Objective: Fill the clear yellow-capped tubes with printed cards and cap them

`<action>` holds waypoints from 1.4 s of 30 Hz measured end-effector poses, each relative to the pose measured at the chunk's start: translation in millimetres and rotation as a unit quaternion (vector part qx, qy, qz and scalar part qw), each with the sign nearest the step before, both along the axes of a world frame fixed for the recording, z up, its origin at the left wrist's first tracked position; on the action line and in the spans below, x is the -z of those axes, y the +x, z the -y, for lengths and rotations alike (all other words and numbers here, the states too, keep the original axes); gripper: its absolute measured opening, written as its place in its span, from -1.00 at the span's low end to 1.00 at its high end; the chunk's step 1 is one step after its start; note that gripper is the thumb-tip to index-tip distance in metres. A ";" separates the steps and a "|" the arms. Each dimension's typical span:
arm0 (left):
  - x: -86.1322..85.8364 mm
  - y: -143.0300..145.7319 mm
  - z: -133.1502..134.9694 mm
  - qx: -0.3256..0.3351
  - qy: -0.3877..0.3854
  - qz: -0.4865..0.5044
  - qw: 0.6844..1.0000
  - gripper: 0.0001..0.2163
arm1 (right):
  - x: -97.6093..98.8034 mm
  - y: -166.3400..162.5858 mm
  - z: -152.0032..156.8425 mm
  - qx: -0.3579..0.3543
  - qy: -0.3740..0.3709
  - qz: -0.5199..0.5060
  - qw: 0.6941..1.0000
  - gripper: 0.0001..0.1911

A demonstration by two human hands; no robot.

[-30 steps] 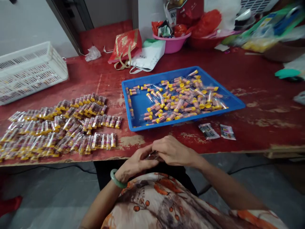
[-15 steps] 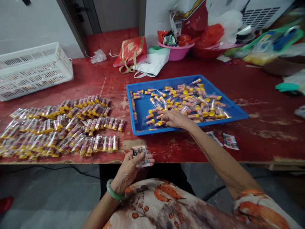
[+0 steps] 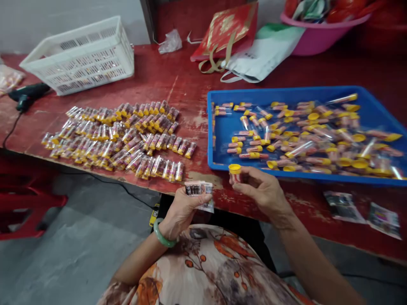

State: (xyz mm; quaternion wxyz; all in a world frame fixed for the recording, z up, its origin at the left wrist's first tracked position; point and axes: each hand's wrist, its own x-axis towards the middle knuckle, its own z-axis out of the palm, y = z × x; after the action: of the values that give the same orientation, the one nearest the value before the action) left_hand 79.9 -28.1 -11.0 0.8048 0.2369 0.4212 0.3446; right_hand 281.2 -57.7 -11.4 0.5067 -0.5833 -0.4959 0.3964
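Two items in hand, low in the middle of the frame. In the right hand [image 3: 265, 192], a small clear tube [image 3: 235, 173] with a yellow cap, pinched by its lower body between thumb and fingers [image 3: 251, 186]. Held just in front of the near rim of the blue tray [image 3: 286, 174], above the worn edge of the red tabletop [image 3: 178, 84]. In the left hand [image 3: 182, 207], just to the left and apart from the tube, a thin stack of printed packets [image 3: 199, 189], clamped between thumb and curled fingers [image 3: 190, 199], printed face toward the camera.

Best handled, by the look of it, like this: keep the pinch low on the tube, clear of the cap; hold both items over the tabletop edge rather than the lap, to catch any slip; slide the thumb across the stack to free one packet at a time.

Tube close to upright. Long axis nearly top-to-bottom in the frame, cap toward the top of the frame and the tray, bottom end hidden inside the fingers.

Elsewhere: many more capped tubes heaped in the tray; rows of wrapped tubes [image 3: 121, 135] at left centre; a white basket [image 3: 82, 55] at upper left; two loose packets [image 3: 343, 206] at lower right.
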 end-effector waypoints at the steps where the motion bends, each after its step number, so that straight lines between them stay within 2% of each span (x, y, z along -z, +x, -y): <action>1: -0.7 -2.3 1.1 -0.005 0.001 -0.004 1.000 -0.64 | 2.9 -6.0 0.6 -0.002 -0.014 -0.058 0.998 -0.69; 3: -1.3 -7.0 3.2 -0.006 0.006 -0.007 1.000 -0.68 | 7.2 -15.9 1.7 -0.007 -0.037 -0.146 0.989 -0.60; 6: -0.3 -13.3 4.5 -0.008 0.008 0.005 1.000 -0.73 | 9.7 -28.3 5.8 -0.006 -0.070 -0.203 0.977 -0.58; 9: 3.8 -18.8 3.5 -0.040 -0.001 0.001 0.999 -0.69 | 12.6 -40.0 17.0 -0.033 -0.092 -0.199 0.975 -0.62; 14: 11.1 -25.4 3.5 -0.096 -0.002 0.011 0.995 -0.68 | 23.4 -55.0 40.8 -0.054 -0.097 -0.124 0.986 -0.61; 18: 11.1 -28.5 7.6 -0.114 -0.004 0.024 0.993 -0.68 | 25.8 -61.0 44.3 -0.088 -0.088 -0.148 0.981 -0.70; 23: 11.1 -32.3 10.9 -0.133 0.004 0.015 0.991 -0.69 | 24.1 -66.6 38.5 -0.085 -0.070 -0.208 0.972 -0.54; 28: 9.9 -32.9 13.2 -0.179 0.016 0.022 0.983 -0.71 | 21.6 -74.9 39.2 -0.062 -0.042 -0.204 0.976 -0.72; 33: 5.2 -30.4 16.6 -0.215 0.016 0.041 0.976 -0.70 | 17.3 -83.6 39.9 -0.062 0.022 -0.162 0.985 -0.75; 37: 3.9 -28.6 18.2 -0.234 0.019 0.042 0.971 -0.66 | 18.5 -90.1 38.3 -0.036 0.070 -0.117 0.990 -0.75; 42: 3.6 -28.7 16.8 -0.236 0.006 0.041 0.971 -0.68 | 15.9 -93.4 36.5 -0.018 0.080 -0.103 0.991 -0.78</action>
State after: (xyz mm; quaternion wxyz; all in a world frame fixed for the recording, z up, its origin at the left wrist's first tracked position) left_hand 51.2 -44.8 -14.6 0.7158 0.1215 0.4297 0.5369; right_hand 187.8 -94.1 -27.4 0.5928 -0.4879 -0.4820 0.4221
